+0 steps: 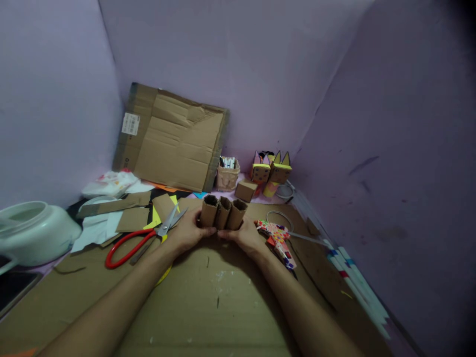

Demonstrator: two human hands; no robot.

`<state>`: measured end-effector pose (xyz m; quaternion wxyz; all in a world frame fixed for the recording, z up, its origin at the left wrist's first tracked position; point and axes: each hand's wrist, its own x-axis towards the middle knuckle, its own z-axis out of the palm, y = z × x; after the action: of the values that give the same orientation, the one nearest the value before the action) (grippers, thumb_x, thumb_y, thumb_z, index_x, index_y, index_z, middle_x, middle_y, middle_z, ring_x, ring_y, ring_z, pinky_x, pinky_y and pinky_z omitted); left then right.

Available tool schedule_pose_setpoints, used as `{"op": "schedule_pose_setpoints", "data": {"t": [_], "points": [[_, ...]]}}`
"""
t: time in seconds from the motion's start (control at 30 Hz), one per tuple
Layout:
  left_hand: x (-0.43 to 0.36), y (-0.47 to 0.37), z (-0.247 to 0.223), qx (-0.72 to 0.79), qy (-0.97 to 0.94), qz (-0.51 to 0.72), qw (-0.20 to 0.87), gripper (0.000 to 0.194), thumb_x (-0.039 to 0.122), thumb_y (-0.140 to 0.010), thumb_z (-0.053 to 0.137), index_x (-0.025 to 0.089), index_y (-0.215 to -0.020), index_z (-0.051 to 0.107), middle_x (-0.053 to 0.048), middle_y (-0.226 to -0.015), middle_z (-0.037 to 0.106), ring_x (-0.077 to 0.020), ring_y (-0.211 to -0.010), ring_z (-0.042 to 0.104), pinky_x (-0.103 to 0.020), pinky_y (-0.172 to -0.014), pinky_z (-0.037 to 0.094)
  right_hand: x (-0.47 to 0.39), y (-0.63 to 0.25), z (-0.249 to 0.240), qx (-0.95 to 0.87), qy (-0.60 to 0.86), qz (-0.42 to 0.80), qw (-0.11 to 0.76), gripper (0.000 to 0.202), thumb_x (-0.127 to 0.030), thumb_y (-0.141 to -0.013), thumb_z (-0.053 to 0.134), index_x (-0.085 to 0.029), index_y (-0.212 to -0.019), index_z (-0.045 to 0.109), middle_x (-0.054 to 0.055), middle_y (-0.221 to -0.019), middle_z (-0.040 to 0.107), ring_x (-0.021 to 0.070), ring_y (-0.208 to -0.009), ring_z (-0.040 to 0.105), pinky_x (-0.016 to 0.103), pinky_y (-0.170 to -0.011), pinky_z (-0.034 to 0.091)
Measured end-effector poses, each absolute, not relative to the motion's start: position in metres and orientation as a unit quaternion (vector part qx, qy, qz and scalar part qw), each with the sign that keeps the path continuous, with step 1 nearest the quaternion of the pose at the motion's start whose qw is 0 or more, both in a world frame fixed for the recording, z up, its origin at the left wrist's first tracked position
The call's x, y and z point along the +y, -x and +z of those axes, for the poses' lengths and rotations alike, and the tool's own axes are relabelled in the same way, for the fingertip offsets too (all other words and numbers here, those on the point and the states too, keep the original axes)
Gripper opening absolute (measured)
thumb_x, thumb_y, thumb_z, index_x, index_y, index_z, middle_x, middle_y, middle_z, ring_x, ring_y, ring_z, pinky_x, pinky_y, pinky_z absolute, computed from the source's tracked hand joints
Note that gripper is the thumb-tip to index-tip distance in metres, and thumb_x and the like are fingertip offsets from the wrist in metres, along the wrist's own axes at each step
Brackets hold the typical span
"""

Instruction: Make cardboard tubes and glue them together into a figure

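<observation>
Three short cardboard tubes [223, 213] stand upright side by side, their open ends facing up, above the cardboard work surface [219, 307]. My left hand [189, 230] is closed round the left side of the row, its thumb across the lower front. Round the right side wraps my right hand [245, 235], its thumb nearly meeting the other one. Beside my left wrist lie scissors [130, 243] with red handles and parted blades. A patterned glue gun [278, 240] rests just right of my right hand.
A large cardboard sheet [178, 141] leans on the back wall. Behind the tubes are a pen holder [227, 174], a small cardboard box [245, 190] and decorated cups [271, 171]. A white pot [40, 233] stands left; white markers [357, 282] lie right.
</observation>
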<state>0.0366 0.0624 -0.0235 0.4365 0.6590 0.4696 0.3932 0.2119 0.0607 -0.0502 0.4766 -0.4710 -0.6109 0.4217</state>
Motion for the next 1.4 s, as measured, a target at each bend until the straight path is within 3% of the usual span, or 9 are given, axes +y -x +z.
{"op": "schedule_pose_setpoints", "data": {"t": [0.33,0.93,1.07,1.27,1.4], "points": [[0.062,-0.036,-0.023,0.471,-0.661,0.391,0.434,0.036,0.019,-0.058,0.07,0.016,-0.093,0.061,-0.007,-0.099,0.069,-0.0279,-0.096,0.061,-0.041,-0.084,0.048,0.054,-0.207,-0.047,-0.614,0.463,0.419,0.483,0.021,-0.027,-0.054,0.074,-0.018,-0.069,0.063,0.001,-0.066,0.064,0.0179,-0.061,0.058,0.029,-0.056,0.05],[0.058,-0.038,-0.022,0.493,-0.654,0.394,0.417,0.043,0.021,-0.058,0.071,0.013,-0.099,0.059,-0.011,-0.104,0.068,-0.0296,-0.101,0.06,-0.041,-0.086,0.049,0.053,-0.203,-0.049,-0.561,0.505,0.388,0.529,0.028,-0.031,-0.053,0.075,-0.018,-0.075,0.062,0.005,-0.078,0.068,0.0249,-0.074,0.062,0.038,-0.069,0.051],[0.057,-0.037,-0.022,0.499,-0.656,0.39,0.41,0.042,0.023,-0.059,0.07,0.014,-0.097,0.058,-0.011,-0.102,0.069,-0.0292,-0.098,0.062,-0.04,-0.085,0.049,0.048,-0.206,-0.044,-0.569,0.493,0.389,0.53,0.045,-0.022,-0.048,0.078,-0.018,-0.089,0.06,0.007,-0.092,0.068,0.0279,-0.086,0.061,0.04,-0.078,0.049],[0.056,-0.034,-0.023,0.515,-0.657,0.379,0.399,0.042,0.024,-0.06,0.068,0.013,-0.099,0.056,-0.012,-0.102,0.069,-0.0287,-0.094,0.063,-0.04,-0.084,0.049,0.04,-0.214,-0.044,-0.58,0.419,0.431,0.55,0.052,-0.032,-0.062,0.073,-0.021,-0.109,0.05,0.007,-0.105,0.066,0.0255,-0.096,0.062,0.037,-0.083,0.05],[0.057,-0.03,-0.026,0.502,-0.671,0.377,0.394,0.042,0.021,-0.062,0.065,0.014,-0.103,0.056,-0.01,-0.104,0.068,-0.0277,-0.099,0.062,-0.04,-0.088,0.047,0.037,-0.222,-0.046,-0.594,0.367,0.464,0.545,0.053,-0.029,-0.066,0.071,-0.022,-0.114,0.048,0.008,-0.117,0.062,0.0252,-0.109,0.057,0.038,-0.093,0.045]]}}
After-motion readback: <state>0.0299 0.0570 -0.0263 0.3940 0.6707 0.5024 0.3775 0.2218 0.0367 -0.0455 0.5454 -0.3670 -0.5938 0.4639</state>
